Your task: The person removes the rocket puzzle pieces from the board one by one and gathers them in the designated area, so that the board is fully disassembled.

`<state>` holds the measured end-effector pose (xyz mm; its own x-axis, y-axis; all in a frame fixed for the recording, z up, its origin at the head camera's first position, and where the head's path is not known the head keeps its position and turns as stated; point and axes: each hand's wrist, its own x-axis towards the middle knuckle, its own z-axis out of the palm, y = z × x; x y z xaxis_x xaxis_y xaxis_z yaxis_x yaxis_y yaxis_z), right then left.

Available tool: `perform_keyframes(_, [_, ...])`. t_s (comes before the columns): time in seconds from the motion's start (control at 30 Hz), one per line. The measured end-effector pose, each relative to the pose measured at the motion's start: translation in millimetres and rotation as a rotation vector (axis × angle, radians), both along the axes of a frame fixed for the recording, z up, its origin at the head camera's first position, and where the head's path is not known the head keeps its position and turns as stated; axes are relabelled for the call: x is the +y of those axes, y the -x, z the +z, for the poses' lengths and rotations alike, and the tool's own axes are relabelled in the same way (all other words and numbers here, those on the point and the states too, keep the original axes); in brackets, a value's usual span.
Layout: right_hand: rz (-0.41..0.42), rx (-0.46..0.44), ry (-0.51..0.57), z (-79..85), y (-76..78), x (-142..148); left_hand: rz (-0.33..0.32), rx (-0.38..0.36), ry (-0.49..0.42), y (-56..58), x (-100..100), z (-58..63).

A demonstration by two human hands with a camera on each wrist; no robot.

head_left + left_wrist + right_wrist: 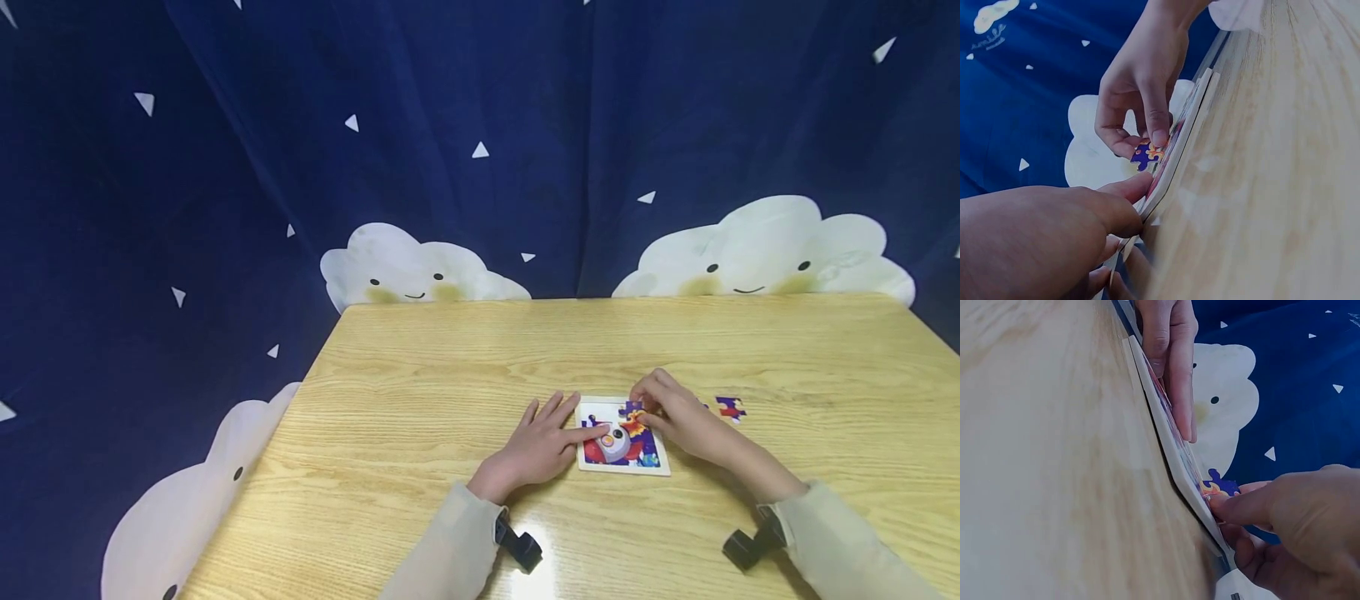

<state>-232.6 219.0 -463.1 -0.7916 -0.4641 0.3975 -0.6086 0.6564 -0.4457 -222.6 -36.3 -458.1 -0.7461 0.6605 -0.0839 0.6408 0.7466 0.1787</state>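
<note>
Pale sleeves point(450, 546) lie nearest you. Your left hand point(536, 450), fingers straight, touches the jigsaw tray point(622, 472), which holds a partly assembled picture point(617, 447); your right hand point(688, 423) pinches a jigsaw piece point(1140, 157) over it. Wrist views show that piece tilted; only the head view shows the loose piece point(728, 402) on the desk point(420, 367).

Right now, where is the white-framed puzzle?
In the head view, the white-framed puzzle lies right of centre on the wooden table, between the left hand and the right hand, which pinches a puzzle piece.
</note>
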Motion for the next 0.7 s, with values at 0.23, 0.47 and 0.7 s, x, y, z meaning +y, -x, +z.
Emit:
perform_keyframes(0.23, [0.002,-0.008,0.041,-2.6,0.7,1.6,-0.008,0.015,0.01,0.1,-0.4,-0.5])
perform_keyframes(0.47, [-0.025,-0.111,0.102,-4.0,1.3,5.2,-0.01,0.01,0.008,0.1,-0.6,-0.2])
perform_keyframes(0.7, [-0.058,-0.171,0.165,-3.7,2.6,7.3,-0.006,-0.002,0.002,0.5,-0.3,-0.7])
